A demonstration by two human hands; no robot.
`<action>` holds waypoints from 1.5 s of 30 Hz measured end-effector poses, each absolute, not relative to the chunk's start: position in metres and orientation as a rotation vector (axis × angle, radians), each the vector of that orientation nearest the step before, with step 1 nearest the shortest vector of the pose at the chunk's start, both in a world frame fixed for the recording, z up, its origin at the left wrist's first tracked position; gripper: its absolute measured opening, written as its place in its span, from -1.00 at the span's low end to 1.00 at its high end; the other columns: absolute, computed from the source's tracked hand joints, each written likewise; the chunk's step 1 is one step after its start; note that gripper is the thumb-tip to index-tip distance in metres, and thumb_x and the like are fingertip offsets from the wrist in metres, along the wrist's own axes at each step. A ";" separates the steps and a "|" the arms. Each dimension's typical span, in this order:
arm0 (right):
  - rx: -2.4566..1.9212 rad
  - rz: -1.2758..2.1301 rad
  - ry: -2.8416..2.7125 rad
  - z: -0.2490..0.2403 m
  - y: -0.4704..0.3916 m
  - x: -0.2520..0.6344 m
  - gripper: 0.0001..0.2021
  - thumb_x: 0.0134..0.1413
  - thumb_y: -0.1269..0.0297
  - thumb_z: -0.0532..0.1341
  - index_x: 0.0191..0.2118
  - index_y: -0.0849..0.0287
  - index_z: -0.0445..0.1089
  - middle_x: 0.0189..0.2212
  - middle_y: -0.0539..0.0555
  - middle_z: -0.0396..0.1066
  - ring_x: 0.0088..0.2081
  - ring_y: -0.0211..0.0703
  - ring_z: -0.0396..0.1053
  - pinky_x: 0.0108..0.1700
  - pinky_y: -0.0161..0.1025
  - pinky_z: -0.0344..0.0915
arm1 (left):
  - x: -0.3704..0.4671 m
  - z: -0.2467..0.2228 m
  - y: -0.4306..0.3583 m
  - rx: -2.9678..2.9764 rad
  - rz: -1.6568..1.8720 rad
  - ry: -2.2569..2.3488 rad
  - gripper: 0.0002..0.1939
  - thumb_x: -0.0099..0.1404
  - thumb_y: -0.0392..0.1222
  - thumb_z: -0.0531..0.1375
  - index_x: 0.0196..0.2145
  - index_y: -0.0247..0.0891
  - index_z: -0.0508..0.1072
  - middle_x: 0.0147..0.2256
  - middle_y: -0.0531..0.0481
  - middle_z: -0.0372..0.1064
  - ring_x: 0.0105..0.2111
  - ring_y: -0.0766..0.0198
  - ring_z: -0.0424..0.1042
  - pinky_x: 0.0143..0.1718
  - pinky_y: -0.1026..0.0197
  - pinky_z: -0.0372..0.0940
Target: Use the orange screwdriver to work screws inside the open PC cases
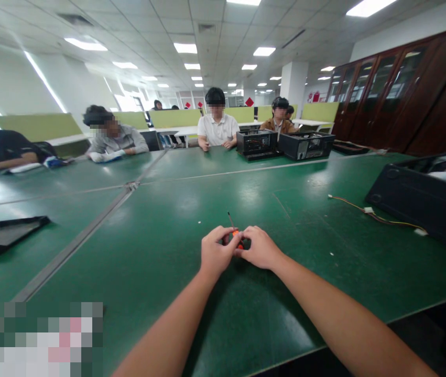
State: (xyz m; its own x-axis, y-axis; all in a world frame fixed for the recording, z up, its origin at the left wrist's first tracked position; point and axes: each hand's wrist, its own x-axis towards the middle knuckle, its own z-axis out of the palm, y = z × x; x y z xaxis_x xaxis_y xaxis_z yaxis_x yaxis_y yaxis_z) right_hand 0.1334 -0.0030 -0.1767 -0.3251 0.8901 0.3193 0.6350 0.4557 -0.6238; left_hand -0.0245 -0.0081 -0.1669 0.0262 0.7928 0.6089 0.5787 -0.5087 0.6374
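A small screwdriver (235,232) with an orange and black handle is held over the table, its thin shaft pointing up and away from me. My left hand (215,252) is closed on the handle from the left, thumb and fingers pinching it. From the other side, my right hand (261,248) grips the same handle, and the fingertips of both hands meet around it. Much of the handle is hidden behind my fingers.
Two black computer cases (305,145) stand across the green table (167,220). Another dark case (419,193) is at the right, beside a thin cable (388,217) with white connectors. A black panel (6,235) lies left. Several people sit around the table.
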 end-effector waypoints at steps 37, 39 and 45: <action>-1.250 0.568 -2.087 -0.184 -0.004 0.130 -0.88 0.03 0.34 0.32 -0.26 0.17 0.45 -0.26 0.08 0.45 -0.16 -0.10 0.34 -0.10 -0.21 0.24 | -0.017 -0.166 -0.017 2.036 1.436 1.412 -0.79 0.22 -0.09 0.27 -0.28 -0.26 0.62 -0.62 0.12 0.31 -0.58 0.35 0.29 -0.44 0.28 0.22; -1.260 0.561 -2.073 -0.183 -0.004 0.130 -0.89 0.02 0.34 0.32 -0.28 0.19 0.44 -0.28 0.09 0.44 -0.18 -0.09 0.33 -0.12 -0.19 0.24 | -0.017 -0.166 -0.017 2.043 1.383 1.390 -0.79 0.21 -0.09 0.27 -0.31 -0.27 0.61 -0.63 0.13 0.29 -0.60 0.37 0.27 -0.47 0.29 0.20; -1.238 0.581 -2.053 -0.177 -0.005 0.129 -0.94 0.07 0.37 0.28 -0.29 0.17 0.43 -0.27 0.08 0.45 -0.16 -0.10 0.34 -0.10 -0.21 0.22 | -0.017 -0.166 -0.016 2.018 1.402 1.415 -0.79 0.19 -0.08 0.29 -0.36 -0.29 0.60 -0.65 0.13 0.28 -0.61 0.38 0.25 -0.49 0.30 0.18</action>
